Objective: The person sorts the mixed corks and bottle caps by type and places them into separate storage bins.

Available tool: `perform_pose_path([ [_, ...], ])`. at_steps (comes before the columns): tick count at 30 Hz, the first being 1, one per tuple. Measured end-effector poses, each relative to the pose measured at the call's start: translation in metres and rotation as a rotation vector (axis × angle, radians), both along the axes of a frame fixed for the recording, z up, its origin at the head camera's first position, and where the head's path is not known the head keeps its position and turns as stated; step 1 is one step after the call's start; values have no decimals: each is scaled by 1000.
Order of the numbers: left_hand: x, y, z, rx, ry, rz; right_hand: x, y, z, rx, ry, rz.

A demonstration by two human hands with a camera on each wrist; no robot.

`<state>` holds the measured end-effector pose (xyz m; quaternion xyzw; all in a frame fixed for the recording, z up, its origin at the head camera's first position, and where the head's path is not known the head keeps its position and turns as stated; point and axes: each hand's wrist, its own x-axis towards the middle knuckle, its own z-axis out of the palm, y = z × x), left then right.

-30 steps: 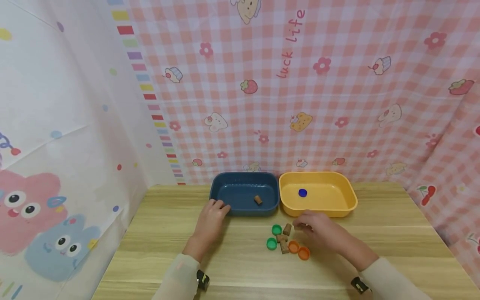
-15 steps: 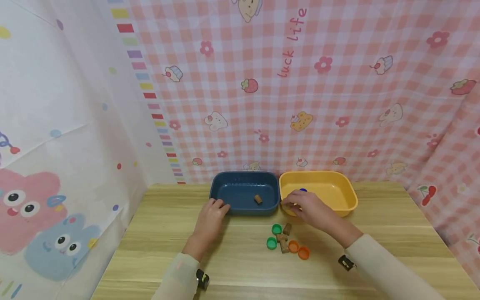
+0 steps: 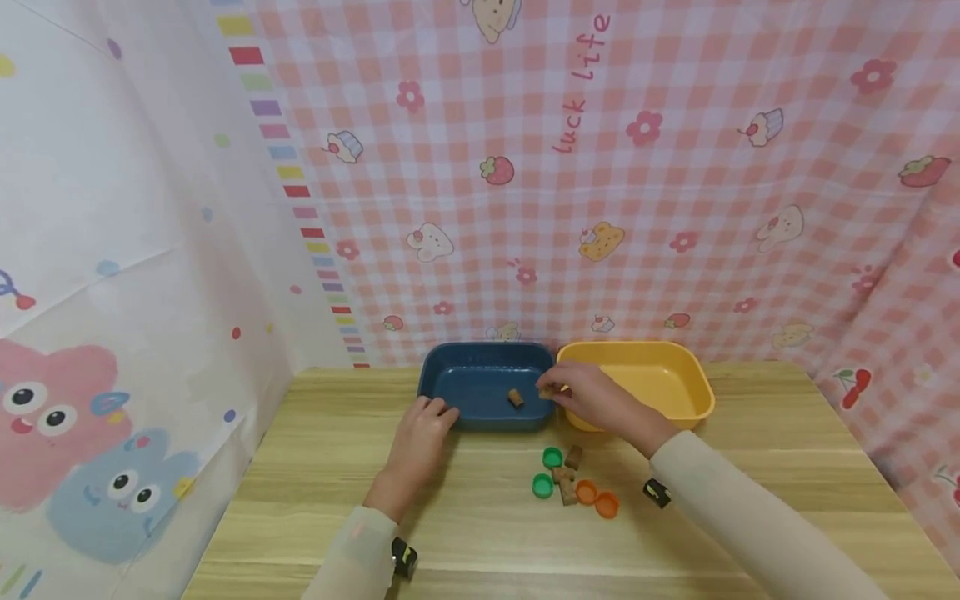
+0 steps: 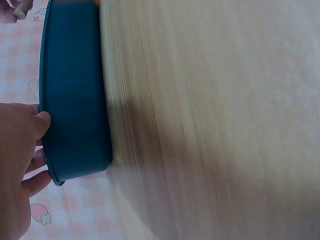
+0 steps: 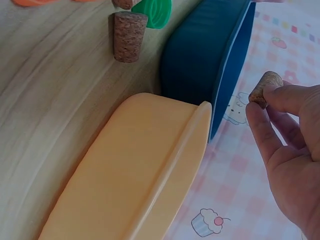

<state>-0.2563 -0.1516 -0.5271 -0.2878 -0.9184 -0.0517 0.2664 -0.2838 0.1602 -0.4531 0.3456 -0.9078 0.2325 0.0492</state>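
My right hand [image 3: 596, 398] pinches a tapered cork stopper [image 5: 266, 88] between thumb and fingertips. In the head view it is over the right end of the dark blue tray [image 3: 480, 422], where the two trays meet. One cork stopper [image 3: 515, 398] lies inside that tray. At the tray's front left, my left hand [image 3: 422, 437] grips the rim; the left wrist view shows the thumb [image 4: 44, 118] on the rim's near side and fingers across it. Several cork stoppers [image 3: 567, 492] lie on the table beside two green caps [image 3: 542, 486] and two orange caps [image 3: 607, 505].
A yellow tray [image 3: 671, 387] stands against the blue one on its right; part of its inside is hidden by my right hand. The wooden table [image 3: 480, 542] ends at a pink checked cloth [image 3: 480, 275] behind the trays.
My right hand has risen from the table beside the loose caps and moved left across the yellow tray's front to the blue tray, carrying the cork stopper. The left hand has stayed still.
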Motion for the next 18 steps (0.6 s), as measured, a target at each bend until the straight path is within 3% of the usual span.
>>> perform_pose_path([
  [18, -1, 1, 0, -13, 36, 4, -30, -26, -11, 76, 3, 76],
])
